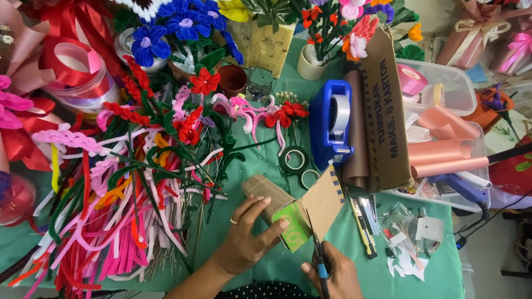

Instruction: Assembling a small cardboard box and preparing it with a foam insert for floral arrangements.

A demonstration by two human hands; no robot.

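Note:
My left hand [247, 237] holds a piece of brown cardboard [320, 203] with a green printed patch [293, 227], thumb pressed on the green part. A ring sits on one finger. My right hand [332, 274] grips scissors [318, 249] with blue and black handles. The blades point up into the cardboard beside the green patch. Both hands are at the near edge of a table covered in green cloth [349, 232].
A heap of pipe-cleaner flowers and stems [127, 182] fills the left. A blue tape dispenser [331, 122], green tape rolls [293, 160], a cardboard sheet [385, 111], a stapler [367, 210], a cutter [360, 227], paper scraps [410, 238] and a clear bin of pink ribbon [443, 127] lie beyond and right.

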